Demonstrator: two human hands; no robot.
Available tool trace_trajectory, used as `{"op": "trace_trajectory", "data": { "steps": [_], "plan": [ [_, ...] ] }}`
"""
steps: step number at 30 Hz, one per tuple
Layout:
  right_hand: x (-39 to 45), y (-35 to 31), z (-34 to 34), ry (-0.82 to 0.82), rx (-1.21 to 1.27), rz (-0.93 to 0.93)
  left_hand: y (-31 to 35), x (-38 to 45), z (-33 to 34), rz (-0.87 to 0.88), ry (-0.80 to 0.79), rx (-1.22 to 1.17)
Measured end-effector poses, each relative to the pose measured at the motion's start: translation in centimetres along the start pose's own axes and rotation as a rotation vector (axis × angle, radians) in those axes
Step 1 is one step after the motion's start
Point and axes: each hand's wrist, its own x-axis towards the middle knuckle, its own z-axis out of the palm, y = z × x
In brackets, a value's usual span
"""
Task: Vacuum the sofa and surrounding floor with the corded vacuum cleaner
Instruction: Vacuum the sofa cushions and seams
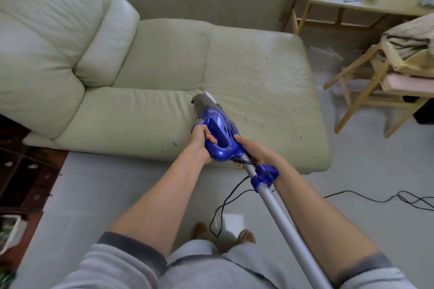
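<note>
1. Sofa (234,73): pale leather-look chaise filling the upper middle of the view, seat cushion soft and yielding, dotted with dark specks and marks; probably dimpled under any hard press of the nozzle.
2. Floor (352,195): light grey, running round the sofa front and right end; not yet judged clean from this view.
3. Corded vacuum cleaner (220,131): blue motor body held over the front part of the seat cushion, grey nozzle end touching or just above the leather, hard to tell which. Silver tube (281,218) ran back toward the body, stiff and likely light. Weight judged to sit in the blue body, so best held at the loop handle with a second grip low on the tube.
4. Cord (375,199): thin, black, limp, trailing off right across the floor in loose loops near the feet; a likely snag.
5. Left hand (202,143): fingers curled through the loop handle, gripping it.
6. Right hand (256,150): wrapped round the neck where body met tube, closed on the vacuum cleaner.
</note>
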Motion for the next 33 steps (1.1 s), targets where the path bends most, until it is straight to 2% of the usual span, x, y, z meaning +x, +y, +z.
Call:
{"op": "trace_trajectory", "data": {
  "steps": [11,20,33],
  "plan": [
    [-2.5,0.9,-3.1,0.101,0.115,-0.053,-1.6,-0.1,3.5,-0.022,-0.105,0.141],
    [-6.3,2.3,-11.0,0.235,0.254,-0.084,-6.6,-1.7,11.1,-0.076,-0.235,0.284],
    [-8.5,2.5,-24.1,0.275,0.355,-0.066,-14.5,-0.4,23.1,-0.105,-0.240,0.434]
  ]
}}
